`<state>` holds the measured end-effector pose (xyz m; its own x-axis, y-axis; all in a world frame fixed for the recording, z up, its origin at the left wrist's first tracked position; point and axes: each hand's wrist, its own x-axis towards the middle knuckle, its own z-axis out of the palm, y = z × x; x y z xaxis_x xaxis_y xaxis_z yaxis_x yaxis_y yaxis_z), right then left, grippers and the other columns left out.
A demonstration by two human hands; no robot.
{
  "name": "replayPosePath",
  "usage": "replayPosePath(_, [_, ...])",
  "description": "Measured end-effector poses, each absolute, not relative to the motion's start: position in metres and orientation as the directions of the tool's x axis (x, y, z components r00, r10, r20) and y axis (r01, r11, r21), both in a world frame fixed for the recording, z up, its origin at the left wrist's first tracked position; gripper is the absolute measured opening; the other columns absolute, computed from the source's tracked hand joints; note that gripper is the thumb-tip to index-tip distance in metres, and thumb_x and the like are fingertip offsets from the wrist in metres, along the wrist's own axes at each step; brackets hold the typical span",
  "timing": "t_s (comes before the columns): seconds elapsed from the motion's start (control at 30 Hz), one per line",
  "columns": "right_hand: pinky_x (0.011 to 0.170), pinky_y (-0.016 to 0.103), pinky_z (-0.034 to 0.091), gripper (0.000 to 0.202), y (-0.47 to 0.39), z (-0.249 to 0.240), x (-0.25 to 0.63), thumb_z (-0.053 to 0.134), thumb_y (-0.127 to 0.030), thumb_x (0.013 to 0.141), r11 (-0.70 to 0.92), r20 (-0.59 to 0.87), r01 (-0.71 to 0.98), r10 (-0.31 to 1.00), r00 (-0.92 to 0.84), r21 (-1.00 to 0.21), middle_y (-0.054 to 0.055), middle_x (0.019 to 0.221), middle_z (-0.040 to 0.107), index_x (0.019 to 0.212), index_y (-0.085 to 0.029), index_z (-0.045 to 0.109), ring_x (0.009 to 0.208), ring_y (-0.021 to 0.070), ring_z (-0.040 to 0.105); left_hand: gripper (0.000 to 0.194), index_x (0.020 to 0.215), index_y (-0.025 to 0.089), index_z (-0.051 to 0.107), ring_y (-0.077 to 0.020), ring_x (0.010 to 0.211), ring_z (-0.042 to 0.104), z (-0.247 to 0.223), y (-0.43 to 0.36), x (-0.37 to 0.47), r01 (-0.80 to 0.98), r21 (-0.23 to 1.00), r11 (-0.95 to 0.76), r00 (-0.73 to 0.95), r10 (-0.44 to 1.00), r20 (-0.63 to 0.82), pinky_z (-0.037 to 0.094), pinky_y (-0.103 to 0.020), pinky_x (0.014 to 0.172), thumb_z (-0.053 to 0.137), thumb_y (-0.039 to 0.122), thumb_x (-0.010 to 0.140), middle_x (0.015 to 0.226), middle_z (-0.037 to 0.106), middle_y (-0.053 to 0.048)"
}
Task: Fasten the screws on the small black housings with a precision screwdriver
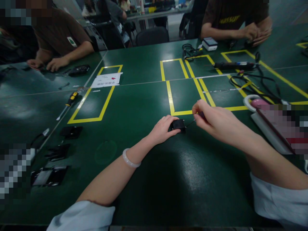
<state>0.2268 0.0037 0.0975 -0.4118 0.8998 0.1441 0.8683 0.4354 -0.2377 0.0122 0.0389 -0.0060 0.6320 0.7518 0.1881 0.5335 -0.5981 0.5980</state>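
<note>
Near the middle of the green table (134,106), my left hand (162,130) grips a small black block-like part (178,125) between thumb and fingers. My right hand (211,120) is closed around the dark handle of a thin-shafted tool (191,124), probably a small screwdriver. Its shaft slants down to the left, and the tip meets or nearly meets the right side of the black part. Most of the handle is hidden in my fingers. What exactly the black part is, I cannot tell.
Several black parts (49,175) line the left side near a yellow-black screwdriver (72,98). Yellow tape outlines (172,102) and a paper label (106,80) mark the table. Rightward are a corded electric screwdriver (234,65) and a pink-topped object (260,103). Two people work opposite.
</note>
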Motion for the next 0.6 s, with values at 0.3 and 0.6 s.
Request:
replayPosePath(0.3, [0.052,0.027,0.026,0.024,0.0061,0.0942,0.2267,0.036,-0.042,0.096,0.45,0.145,0.869,0.892,-0.428,-0.205,-0.001,0.067,0.059,0.093,-0.022,0.047,0.057,0.0158,0.053,0.035,0.118,0.02,0.053,-0.0246,0.107,0.054,-0.008,0.0392,0.0128,0.538,0.586,-0.606,0.627,0.752,0.202,0.044,-0.038,0.094,0.059,0.038,0.089,0.114,0.057,-0.008])
replayPosePath(0.6, [0.054,0.028,0.029,0.014,0.003,0.0955,0.2261,0.041,-0.03,0.092,0.429,0.156,0.872,0.902,-0.402,-0.236,0.0,0.073,0.06,0.101,-0.021,0.045,0.06,0.0164,0.055,0.034,0.118,0.02,0.053,-0.0243,0.108,0.053,-0.0063,0.0388,0.0127,0.53,0.588,-0.611,0.631,0.747,0.207,0.043,-0.037,0.094,0.059,0.035,0.088,0.115,0.057,-0.008])
